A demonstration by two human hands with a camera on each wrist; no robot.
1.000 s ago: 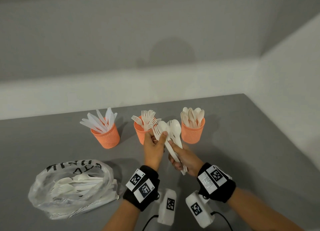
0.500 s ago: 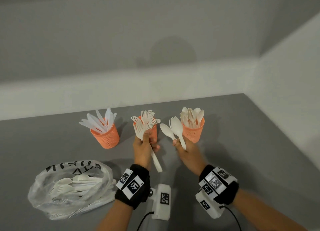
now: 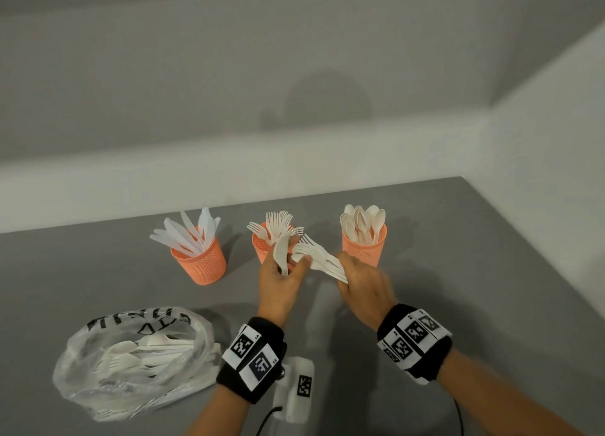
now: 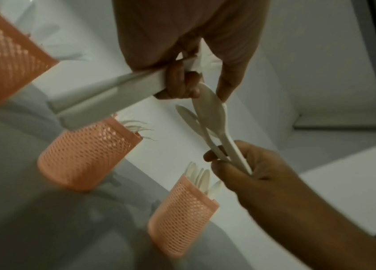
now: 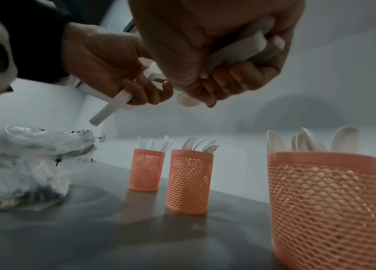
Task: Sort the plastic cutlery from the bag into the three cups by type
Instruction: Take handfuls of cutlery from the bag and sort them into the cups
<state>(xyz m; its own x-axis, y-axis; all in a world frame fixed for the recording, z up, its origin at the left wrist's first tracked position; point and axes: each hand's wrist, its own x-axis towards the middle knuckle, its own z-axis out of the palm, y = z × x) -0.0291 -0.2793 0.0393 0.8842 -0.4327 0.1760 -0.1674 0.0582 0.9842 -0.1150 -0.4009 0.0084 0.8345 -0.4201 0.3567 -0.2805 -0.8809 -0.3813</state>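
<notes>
Three orange mesh cups stand in a row: the knife cup point(image 3: 199, 262), the fork cup point(image 3: 262, 249) and the spoon cup point(image 3: 363, 249). In front of the fork cup, my left hand point(image 3: 288, 265) grips a few white forks point(image 3: 281, 253) by their handles point(image 4: 112, 91). Its thumb and a finger also touch a spoon bowl point(image 4: 207, 107). My right hand point(image 3: 343, 272) grips a mixed bundle of spoons and forks point(image 3: 317, 255) by the handles, heads pointing left towards the left hand. The clear plastic bag point(image 3: 131, 360) lies at the near left with several pieces inside.
The grey table point(image 3: 458, 288) meets white walls at the back and right. In the right wrist view the spoon cup point(image 5: 325, 201) is closest, below my right hand point(image 5: 214, 87), with the bag point(image 5: 32, 164) at the far left.
The hands were apart half a second ago and have now come together in front of the fork cup. The right hand's bundle has tipped left until it touches the left hand's fingers.
</notes>
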